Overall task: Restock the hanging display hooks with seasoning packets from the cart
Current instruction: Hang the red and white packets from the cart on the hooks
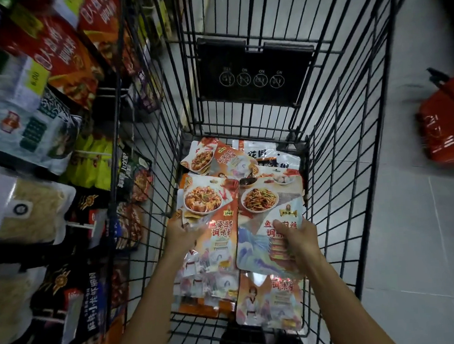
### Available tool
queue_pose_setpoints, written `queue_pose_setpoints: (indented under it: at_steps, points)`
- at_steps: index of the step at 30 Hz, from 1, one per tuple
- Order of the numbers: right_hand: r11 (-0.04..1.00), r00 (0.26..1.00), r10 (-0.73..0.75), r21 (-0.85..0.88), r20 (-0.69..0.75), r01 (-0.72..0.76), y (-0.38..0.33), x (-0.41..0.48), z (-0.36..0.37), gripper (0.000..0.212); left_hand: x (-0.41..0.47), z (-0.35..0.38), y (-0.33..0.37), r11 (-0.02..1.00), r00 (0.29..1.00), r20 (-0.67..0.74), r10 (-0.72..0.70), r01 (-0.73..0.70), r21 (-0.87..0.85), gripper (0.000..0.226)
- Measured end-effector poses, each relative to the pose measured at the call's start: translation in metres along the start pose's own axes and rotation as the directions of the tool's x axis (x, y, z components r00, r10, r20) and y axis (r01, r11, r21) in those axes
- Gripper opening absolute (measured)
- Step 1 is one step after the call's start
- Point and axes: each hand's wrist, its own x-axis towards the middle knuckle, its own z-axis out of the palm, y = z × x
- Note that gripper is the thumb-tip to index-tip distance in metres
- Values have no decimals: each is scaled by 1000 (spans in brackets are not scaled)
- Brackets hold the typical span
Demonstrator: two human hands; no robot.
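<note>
Down in the cart (328, 191), the left hand (181, 231) pinches an orange packet (209, 200) and the right hand (297, 238) curls round a blue-and-white packet (261, 204), both on the heap there. The pouches look slick, so one may slip, or flavours may get mixed on the display hooks (75, 226) at the left. Both read "调味", a white packet (257, 153) behind "花椒", the black flap (253, 69) "ON", a yellow tag (35, 78) "6.00".

Glossy orange and blue seasoning packets (209, 197) overlapped, flat, on black wire cart (376, 138) floor.
</note>
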Motion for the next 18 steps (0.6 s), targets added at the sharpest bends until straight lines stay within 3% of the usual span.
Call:
queue_pose_setpoints:
  at_steps: [5,8,10,14,18]
  points:
    - [983,966,-179,-8,186,183,-63,-44,-11,20,-54,-45,53,976,980,-76,184,-191,-102,24]
    - [958,916,-274,2,295,286,-110,-78,-14,16,-97,-76,85,934,937,-198,286,-319,-159,16]
    - [932,868,-344,21,359,361,-137,-105,-16,13,-129,-98,100,900,905,-276,323,-384,-206,19]
    - [881,745,-434,69,507,467,-178,-171,-17,13,-210,-145,112,816,813,-440,382,-520,-252,47]
    - [833,596,-469,103,652,544,-201,-255,-18,17,-313,-182,111,722,674,-592,442,-659,-212,30]
